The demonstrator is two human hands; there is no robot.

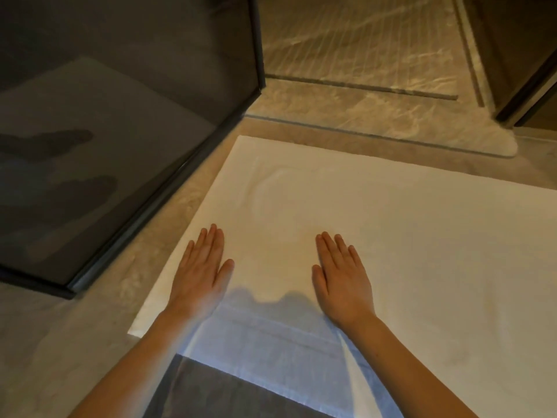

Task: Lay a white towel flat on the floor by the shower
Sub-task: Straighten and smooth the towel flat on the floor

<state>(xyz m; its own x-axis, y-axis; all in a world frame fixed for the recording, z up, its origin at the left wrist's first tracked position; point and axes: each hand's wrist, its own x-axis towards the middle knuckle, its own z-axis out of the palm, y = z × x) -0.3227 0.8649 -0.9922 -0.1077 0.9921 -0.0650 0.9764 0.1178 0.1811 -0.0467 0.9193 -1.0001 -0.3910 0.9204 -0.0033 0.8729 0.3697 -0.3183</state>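
Marbled floor (pixel 180 200) beside the dark glass shower screen (pixel 120 131) carries the white towel (pixel 391 221); left hand (pixel 202 273) and right hand (pixel 343 279) press it, fingers straight, gripping nothing.

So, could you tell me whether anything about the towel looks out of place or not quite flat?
Only one thing: the white towel has a curved ripple near its far left corner, ahead of the left hand, so it is not quite flat there. Otherwise it lies smooth beside the shower frame.
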